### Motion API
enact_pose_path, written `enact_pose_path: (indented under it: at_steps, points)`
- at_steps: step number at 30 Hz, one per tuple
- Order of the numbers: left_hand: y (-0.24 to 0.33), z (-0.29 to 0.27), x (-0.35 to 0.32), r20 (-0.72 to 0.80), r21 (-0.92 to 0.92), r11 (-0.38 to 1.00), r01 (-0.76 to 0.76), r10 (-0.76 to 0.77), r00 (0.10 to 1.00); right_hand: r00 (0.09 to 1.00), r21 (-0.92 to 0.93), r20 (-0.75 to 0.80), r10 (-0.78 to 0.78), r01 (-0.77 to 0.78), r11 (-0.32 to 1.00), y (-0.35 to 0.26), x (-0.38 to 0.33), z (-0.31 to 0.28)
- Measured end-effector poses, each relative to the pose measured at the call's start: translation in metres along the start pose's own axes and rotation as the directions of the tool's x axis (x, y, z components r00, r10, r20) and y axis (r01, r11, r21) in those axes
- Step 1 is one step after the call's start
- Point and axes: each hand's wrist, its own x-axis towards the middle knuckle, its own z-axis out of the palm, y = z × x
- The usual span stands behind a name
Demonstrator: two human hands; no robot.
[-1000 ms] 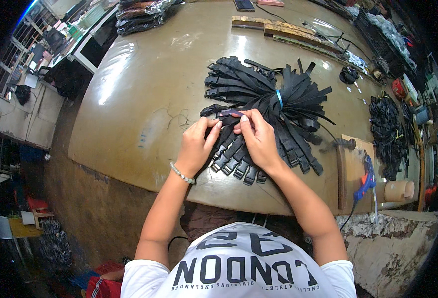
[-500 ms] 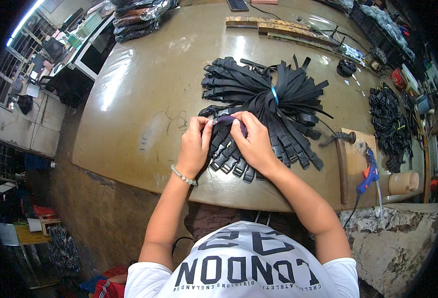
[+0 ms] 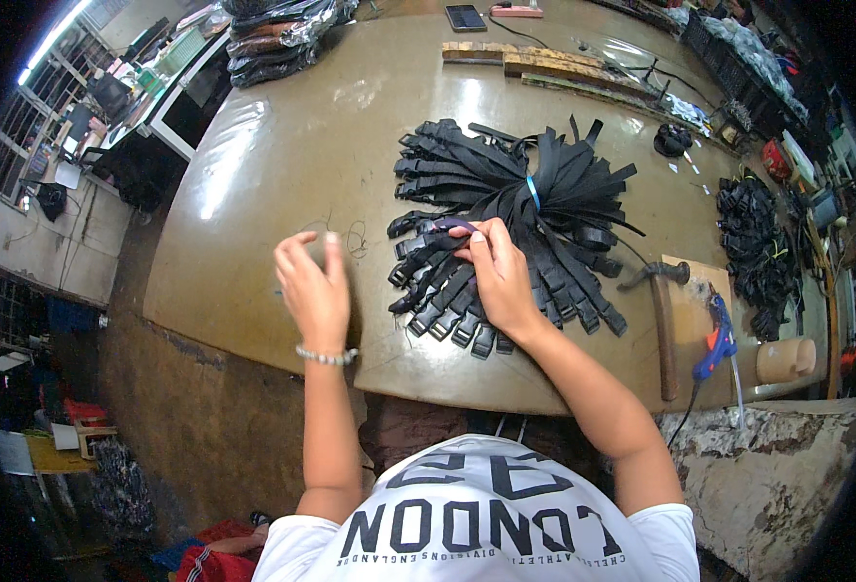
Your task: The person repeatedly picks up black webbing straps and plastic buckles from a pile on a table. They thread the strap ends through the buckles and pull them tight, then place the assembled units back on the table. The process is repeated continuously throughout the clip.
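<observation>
A big bundle of black webbing straps point(image 3: 583, 184) with side-release buckles point(image 3: 413, 247) lies fanned out on the table, gathered by a light-blue tie point(image 3: 532, 194). My right hand point(image 3: 502, 286) rests over the near part of the bundle, thumb and fingers closed on a dark purple strip point(image 3: 455, 224) that runs left among the buckles. Part of that strip is hidden by my fingers. Left of the bundle, my left hand point(image 3: 317, 303) is held over the table with nothing in it, its fingers apart and slightly blurred.
A hammer point(image 3: 665, 335) lies right of the bundle, beside a blue glue gun point(image 3: 715, 349) and a tan roll point(image 3: 786, 360). More black buckle straps point(image 3: 750, 238) are piled at the right edge. Wooden strips point(image 3: 554, 70), a phone point(image 3: 467, 17) and plastic-wrapped packages point(image 3: 277, 39) sit farther back.
My left hand has let go of the purple strip and moved left, away from the bundle, its fingers opening. My right hand keeps its hold on the strip and has shifted only slightly.
</observation>
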Motion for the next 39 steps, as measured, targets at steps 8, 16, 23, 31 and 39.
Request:
enact_pose_path:
  at_steps: [8, 16, 23, 31, 39]
  points:
    - [0.02, 0.012, -0.014, 0.26, -0.354, 0.865, -0.355, 0.455, 0.851, 0.996, -0.006, 0.087, 0.01, -0.01, 1.0, -0.02, -0.004, -0.015]
    - [0.027, 0.013, -0.033, 0.2, -0.455, 0.807, -0.376, 0.505, 0.84, 0.983, -0.272, 0.082, -0.167, 0.183, 0.945, -0.024, -0.003, -0.017]
    - [0.029, 0.021, -0.043, 0.139, -0.522, 0.805, -0.283, 0.407, 0.903, 0.994, -0.315, 0.089, -0.056, 0.082, 0.945, -0.025, -0.012, -0.026]
    - [0.025, 0.021, -0.043, 0.086, -0.473, 0.787, -0.396, 0.488, 0.869, 0.989, -0.337, 0.11, -0.103, 0.135, 0.932, -0.026, -0.013, -0.024]
    - [0.026, 0.02, -0.044, 0.068, -0.406, 0.789, -0.461, 0.529, 0.846, 0.962, -0.4, 0.186, -0.202, 0.262, 0.878, -0.02, -0.012, -0.026]
